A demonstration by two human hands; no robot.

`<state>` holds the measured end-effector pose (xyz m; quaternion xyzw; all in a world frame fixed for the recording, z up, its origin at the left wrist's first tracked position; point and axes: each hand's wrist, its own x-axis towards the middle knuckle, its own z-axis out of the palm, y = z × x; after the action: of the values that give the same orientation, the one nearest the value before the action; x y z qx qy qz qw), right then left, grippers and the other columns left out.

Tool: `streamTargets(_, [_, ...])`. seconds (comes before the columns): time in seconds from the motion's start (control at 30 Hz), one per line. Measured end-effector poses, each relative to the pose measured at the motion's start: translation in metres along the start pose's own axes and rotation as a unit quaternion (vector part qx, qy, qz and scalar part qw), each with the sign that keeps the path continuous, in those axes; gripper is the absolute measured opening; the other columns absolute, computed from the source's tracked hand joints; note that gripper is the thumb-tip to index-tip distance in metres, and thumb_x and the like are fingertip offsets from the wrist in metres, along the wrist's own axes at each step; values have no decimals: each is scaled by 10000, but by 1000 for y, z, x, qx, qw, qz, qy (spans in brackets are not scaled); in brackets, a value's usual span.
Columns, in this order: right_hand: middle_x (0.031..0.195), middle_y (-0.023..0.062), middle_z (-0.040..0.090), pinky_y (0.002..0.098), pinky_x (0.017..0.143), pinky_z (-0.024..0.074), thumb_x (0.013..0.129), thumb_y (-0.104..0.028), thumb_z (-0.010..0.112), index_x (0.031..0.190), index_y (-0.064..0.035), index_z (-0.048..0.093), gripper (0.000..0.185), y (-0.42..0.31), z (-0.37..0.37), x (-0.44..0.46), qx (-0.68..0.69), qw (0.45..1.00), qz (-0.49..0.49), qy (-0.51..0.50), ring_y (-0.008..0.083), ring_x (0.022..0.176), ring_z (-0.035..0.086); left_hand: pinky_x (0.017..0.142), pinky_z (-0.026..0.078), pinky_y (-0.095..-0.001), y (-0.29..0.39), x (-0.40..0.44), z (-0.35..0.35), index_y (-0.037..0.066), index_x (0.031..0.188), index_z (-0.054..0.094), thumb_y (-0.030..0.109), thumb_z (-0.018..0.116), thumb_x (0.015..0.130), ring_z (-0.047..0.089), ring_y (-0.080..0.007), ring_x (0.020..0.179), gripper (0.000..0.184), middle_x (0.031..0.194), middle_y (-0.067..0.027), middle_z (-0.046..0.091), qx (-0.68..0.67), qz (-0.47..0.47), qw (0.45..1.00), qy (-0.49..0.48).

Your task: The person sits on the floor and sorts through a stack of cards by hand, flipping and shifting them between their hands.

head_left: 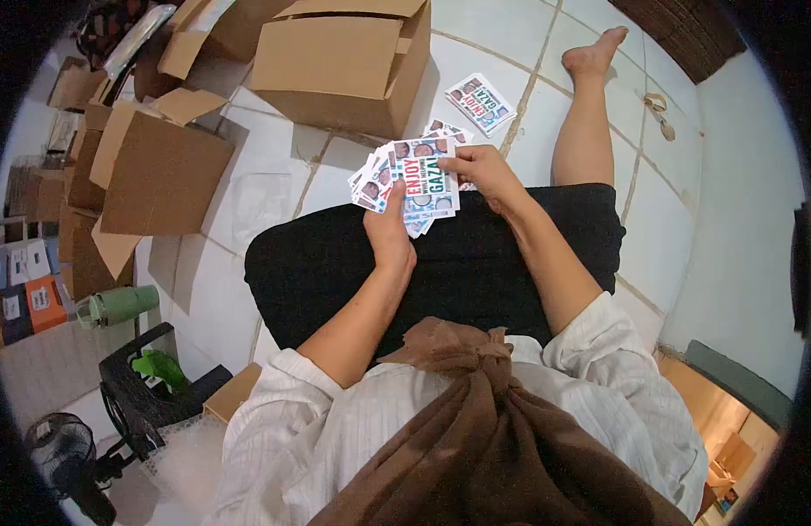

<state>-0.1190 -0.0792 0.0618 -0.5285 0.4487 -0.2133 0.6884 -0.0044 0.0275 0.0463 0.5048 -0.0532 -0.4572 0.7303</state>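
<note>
A fanned bunch of printed cards [423, 188] is held over my lap; the front one reads "ENJOY WHILE HELPING GAZA!". My left hand [388, 230] is closed around the lower left of the bunch, thumb on its face. At the right edge of the front card, my right hand [486, 175] pinches with thumb and fingers; some of its fingers are hidden behind. On the tiles beyond lies a separate stack of like cards [481, 103], slightly spread. More cards show just behind the held bunch.
A large cardboard box [335, 74] stands ahead, with another open box [160, 175] to the left. A clear plastic sheet [261, 206] lies on the tiles. At left are a green tumbler [120, 305] and a small fan [64, 451].
</note>
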Motion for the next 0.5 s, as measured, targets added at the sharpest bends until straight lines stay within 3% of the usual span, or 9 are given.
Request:
streamTargets(0.1, [620, 31, 574, 221, 548, 392, 788, -177, 613, 705, 8, 626, 203, 11, -8, 8, -35, 999, -18, -6, 82, 566, 502, 746, 449, -276, 4, -2, 2, -49, 1084, 500, 87, 574, 824, 565, -150, 861, 302, 996, -94, 576, -1, 6, 1000, -6])
streamTargets(0.23, [627, 26, 572, 226, 549, 407, 837, -188, 553, 745, 12, 620, 230, 28, -43, 30, -83, 988, -85, 98, 84, 563, 506, 725, 466, -288, -2, 9, -8, -44, 1085, 494, 76, 561, 831, 575, -170, 847, 288, 990, -98, 573, -46, 21, 997, 57])
streamTargets(0.3, [657, 48, 594, 245, 508, 420, 798, -165, 584, 823, 55, 627, 225, 28, -57, 34, 39, 983, -75, 162, 100, 548, 525, 705, 483, -311, -1, 14, -13, -45, 1080, 492, 66, 542, 839, 587, -188, 838, 271, 985, -104, 576, -89, -6, 990, 113])
streamTargets(0.37, [656, 72, 601, 272, 532, 433, 784, -176, 596, 865, 30, 628, 224, 51, -65, 46, -26, 984, -70, 163, 133, 565, 538, 709, 485, -314, -1, 12, -13, -43, 1081, 491, 69, 543, 838, 587, -188, 841, 272, 990, -104, 574, -100, 6, 990, 103])
streamTargets(0.43, [627, 105, 595, 310, 567, 443, 746, -174, 627, 894, -18, 639, 216, 59, -56, 52, -237, 950, -73, 187, 207, 579, 561, 710, 484, -312, 2, 8, -10, -39, 1083, 492, 69, 543, 838, 586, -188, 841, 273, 989, -103, 574, -97, 0, 990, 105])
streamTargets(0.47, [677, 135, 595, 337, 616, 451, 723, -192, 642, 928, -39, 633, 256, 61, -56, 55, -345, 926, -33, 153, 272, 625, 571, 711, 482, -311, 4, 6, -9, -36, 1085, 492, 68, 543, 838, 586, -187, 841, 273, 988, -101, 574, -90, -5, 990, 111])
streamTargets(0.5, [677, 135, 595, 337, 616, 451, 723, -192, 642, 928, -39, 633, 256, 63, -53, 55, -344, 926, -36, 150, 272, 625, 571, 711, 482, -311, 3, 5, -10, -36, 1085, 492, 68, 543, 838, 586, -187, 841, 273, 988, -101, 574, -90, -1, 990, 113])
